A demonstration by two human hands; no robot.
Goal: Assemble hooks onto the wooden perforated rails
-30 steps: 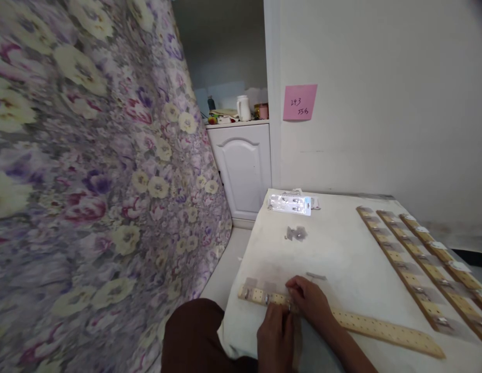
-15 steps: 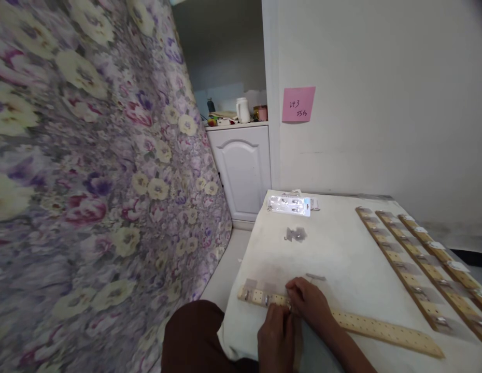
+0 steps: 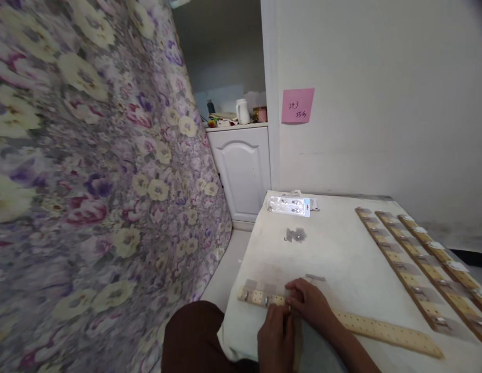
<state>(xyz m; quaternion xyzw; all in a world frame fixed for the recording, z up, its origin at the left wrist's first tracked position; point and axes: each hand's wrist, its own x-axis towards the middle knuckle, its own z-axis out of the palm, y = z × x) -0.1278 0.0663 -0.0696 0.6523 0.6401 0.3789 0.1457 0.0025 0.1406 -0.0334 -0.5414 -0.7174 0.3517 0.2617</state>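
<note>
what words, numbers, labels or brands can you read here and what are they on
"243": handwritten on the pink note on the wall.
Second line on that note: handwritten, not clear enough to read.
Any print on the clear package: too small and blurred to read.

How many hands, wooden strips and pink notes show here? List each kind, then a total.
Hands (left hand, right hand): 2
Wooden strips: 4 (one partly hidden by hands, three along the right)
Pink note: 1
Total: 7

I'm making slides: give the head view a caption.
Left hand and right hand at a perforated wooden strip on a white table.
</note>
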